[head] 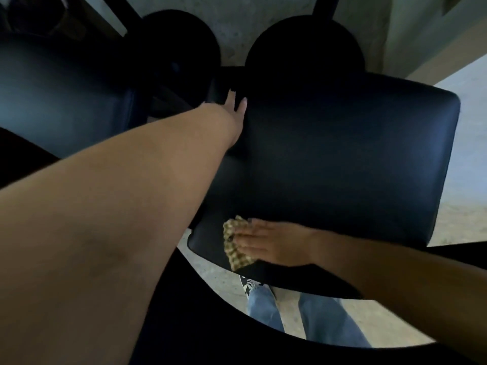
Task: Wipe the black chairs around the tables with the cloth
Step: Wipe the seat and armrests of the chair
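Note:
A black padded chair (pixel 342 159) fills the middle and right of the head view. My right hand (pixel 266 243) lies flat near the chair's lower left corner and presses a checked tan cloth (pixel 234 246) onto the black surface. My left hand (pixel 232 109) reaches far forward across the view and rests on the chair's upper left edge, fingers curled over it. Its fingertips are partly hidden behind the edge.
A second black chair (pixel 60 96) stands at the left, close beside the first. Two round black table bases (pixel 303 46) sit on the grey concrete floor (pixel 461 154) beyond. My jeans and a patterned shoe (pixel 250 285) show below the chair.

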A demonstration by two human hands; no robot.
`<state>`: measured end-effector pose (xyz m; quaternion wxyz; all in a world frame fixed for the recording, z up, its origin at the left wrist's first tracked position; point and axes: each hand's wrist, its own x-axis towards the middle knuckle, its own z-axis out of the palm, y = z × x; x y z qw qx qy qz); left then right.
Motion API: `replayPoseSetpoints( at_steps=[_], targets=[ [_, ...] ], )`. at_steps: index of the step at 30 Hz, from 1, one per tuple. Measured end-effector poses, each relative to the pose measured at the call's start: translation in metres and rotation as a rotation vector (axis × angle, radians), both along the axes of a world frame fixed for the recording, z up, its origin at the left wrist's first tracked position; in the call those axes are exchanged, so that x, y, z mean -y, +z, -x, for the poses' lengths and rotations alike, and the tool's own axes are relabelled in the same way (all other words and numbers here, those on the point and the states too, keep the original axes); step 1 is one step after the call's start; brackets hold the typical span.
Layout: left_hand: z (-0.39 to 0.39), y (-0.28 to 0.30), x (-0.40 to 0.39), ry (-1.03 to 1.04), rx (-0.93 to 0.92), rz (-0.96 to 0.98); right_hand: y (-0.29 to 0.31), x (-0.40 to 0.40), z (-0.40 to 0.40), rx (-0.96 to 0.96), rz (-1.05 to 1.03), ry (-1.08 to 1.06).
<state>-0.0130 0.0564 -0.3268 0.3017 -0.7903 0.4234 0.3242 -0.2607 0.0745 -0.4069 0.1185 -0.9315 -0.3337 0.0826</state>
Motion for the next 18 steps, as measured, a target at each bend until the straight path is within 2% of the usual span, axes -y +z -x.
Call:
replayPoseSetpoints(
  at_steps=[2,8,12,18],
  targets=[
    [0.013,-0.004,0.0,0.104,-0.012,0.05,0.005,0.038,-0.019,0.07,0.016,-0.089],
    [0.078,-0.028,-0.05,0.591,-0.059,0.23,0.004,0.128,-0.037,-0.064,-0.055,-0.737],
    [0.11,-0.038,-0.071,0.774,-0.009,0.223,0.007,0.115,-0.041,-0.06,-0.065,-0.822],
    [0.135,-0.054,-0.076,0.78,0.033,0.269,0.008,0.111,-0.04,-0.116,-0.04,-0.864]
  ],
)
